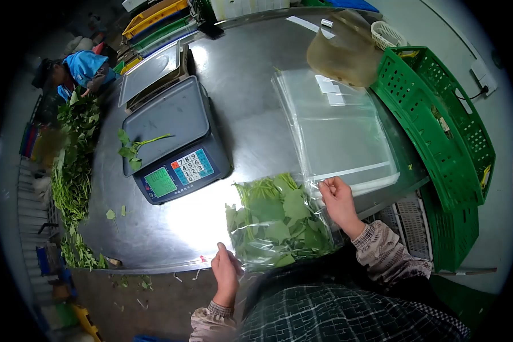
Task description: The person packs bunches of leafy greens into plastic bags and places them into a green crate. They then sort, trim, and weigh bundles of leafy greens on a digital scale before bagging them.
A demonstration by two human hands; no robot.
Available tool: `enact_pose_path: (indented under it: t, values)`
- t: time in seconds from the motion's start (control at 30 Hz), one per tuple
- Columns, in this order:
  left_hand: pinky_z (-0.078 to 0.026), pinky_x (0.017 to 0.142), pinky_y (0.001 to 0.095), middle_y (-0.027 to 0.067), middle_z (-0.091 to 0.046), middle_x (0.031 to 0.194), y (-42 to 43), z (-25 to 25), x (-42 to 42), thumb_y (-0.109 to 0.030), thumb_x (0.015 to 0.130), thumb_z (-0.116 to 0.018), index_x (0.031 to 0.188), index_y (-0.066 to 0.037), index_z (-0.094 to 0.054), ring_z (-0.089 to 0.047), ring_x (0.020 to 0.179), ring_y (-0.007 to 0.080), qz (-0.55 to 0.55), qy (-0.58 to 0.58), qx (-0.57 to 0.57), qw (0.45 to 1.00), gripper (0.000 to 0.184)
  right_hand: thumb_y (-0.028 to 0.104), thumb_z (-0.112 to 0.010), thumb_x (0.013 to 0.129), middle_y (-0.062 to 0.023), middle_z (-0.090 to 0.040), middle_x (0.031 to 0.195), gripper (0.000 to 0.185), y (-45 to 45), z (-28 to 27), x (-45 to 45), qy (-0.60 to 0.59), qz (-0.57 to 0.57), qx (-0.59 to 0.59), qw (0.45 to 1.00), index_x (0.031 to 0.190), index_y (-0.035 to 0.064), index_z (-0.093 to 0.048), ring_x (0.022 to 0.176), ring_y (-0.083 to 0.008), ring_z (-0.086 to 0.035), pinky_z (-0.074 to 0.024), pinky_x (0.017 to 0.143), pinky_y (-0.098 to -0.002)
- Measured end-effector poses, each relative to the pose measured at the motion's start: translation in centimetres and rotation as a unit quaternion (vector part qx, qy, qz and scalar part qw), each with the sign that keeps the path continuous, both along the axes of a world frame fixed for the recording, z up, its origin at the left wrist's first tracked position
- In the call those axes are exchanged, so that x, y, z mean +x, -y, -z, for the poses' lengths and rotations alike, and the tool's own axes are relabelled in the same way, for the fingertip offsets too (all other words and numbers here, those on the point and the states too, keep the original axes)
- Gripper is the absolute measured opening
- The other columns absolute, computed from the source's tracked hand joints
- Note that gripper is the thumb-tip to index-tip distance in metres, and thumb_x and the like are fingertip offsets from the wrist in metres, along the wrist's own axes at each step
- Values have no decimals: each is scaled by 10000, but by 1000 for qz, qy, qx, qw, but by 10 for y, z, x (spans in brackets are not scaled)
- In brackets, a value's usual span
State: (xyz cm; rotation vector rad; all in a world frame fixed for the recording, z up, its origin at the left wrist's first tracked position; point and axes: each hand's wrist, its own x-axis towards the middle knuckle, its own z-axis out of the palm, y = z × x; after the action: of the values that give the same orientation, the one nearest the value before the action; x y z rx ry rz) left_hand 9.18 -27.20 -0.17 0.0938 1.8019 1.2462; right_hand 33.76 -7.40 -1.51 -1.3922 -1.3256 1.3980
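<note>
A clear plastic bag (279, 225) filled with leafy green vegetables lies at the near edge of the metal table, its stems toward the far side and leaves toward me. My right hand (339, 204) pinches the bag's upper right corner. At the lower left corner, my left hand (226, 275) is closed on the bag's edge, thumb up. Beyond my right hand lies a stack of flat clear plastic bags (347, 137). Left of the filled bag stands a digital scale (174, 114) with a lit green display and a small leafy sprig (132, 149) on its pan.
A long heap of greens (74, 171) lines the table's left edge, with a person in blue (88, 65) beside it. Green perforated crates (433, 131) stand at the right. A second scale (151, 74) and a brownish plastic sheet (345, 51) are farther back.
</note>
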Motion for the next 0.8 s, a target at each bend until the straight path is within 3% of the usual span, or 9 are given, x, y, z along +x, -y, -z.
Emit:
enact_pose_path:
  t: [0.17,0.2,0.3,0.37,0.5,0.57,0.63,0.7,0.8]
  values:
    - [-400,408,360,76,-452,437,-7,15,-17,-380,959,-492,631,-5,-572,-510,413,205,213,-66,-200,954,504,121,-598,857,-88,-567,540,149,10,44,21,224,-98,52,968,923,-3,-547,503,-244,-562,-436,513,-348]
    - [-492,588,416,164,-642,713,-7,30,-24,-318,903,-549,920,5,-657,-616,583,292,317,-221,-262,884,341,113,-606,818,-135,-636,708,178,12,30,17,296,-145,38,943,977,46,-563,600,-318,-597,-462,549,-390]
    - [-483,824,415,218,-602,1173,-14,1,-12,-272,851,-579,1212,-81,-580,-638,890,356,363,-527,-221,736,408,102,-660,762,-177,-620,1076,399,11,30,28,380,-202,264,863,1149,106,-564,833,-287,-621,-472,665,-373]
    - [-439,940,386,226,-436,1380,-25,-10,-27,-225,829,-579,1351,-103,-452,-573,1087,370,499,-710,-68,492,552,88,-664,727,-179,-461,1339,600,10,15,41,357,-339,352,796,1303,171,-519,1149,-312,-505,-417,906,-480]
    - [-451,932,404,185,-505,1303,-21,43,-93,-427,988,-432,1354,19,-416,-531,1137,269,584,-679,46,443,577,37,-685,700,-116,-326,1478,718,11,13,32,273,-393,296,827,1362,218,-475,1358,-314,-313,-285,1058,-511]
    - [-437,951,410,178,-489,1321,-53,40,-102,-422,986,-435,1362,12,-410,-510,1162,271,629,-617,51,470,574,42,-708,676,-111,-303,1497,750,-5,4,26,162,-355,312,866,1367,207,-467,1387,-279,-267,-249,1083,-509]
    - [-423,970,415,171,-473,1340,-86,15,-97,-417,985,-439,1369,5,-403,-489,1187,272,569,-397,9,720,572,310,-717,792,-161,-535,1260,594,-20,-10,11,-15,-235,246,940,1284,65,-492,1172,-280,-512,-408,972,-404]
    - [-409,989,421,164,-458,1358,-113,-9,-82,-412,983,-442,1377,-2,-397,-468,1212,273,420,-145,38,895,570,364,-727,805,-184,-599,1056,577,-33,-50,10,-66,-203,77,974,1173,-27,-516,960,-243,-589,-473,815,-360]
    - [-396,1006,420,147,-443,1376,-149,-34,-37,-404,982,-444,1385,-14,-389,-451,1231,267,327,29,107,939,564,337,-741,808,-147,-619,985,499,-58,-107,47,-10,-90,29,995,1081,-40,-561,911,-175,-572,-478,766,-349]
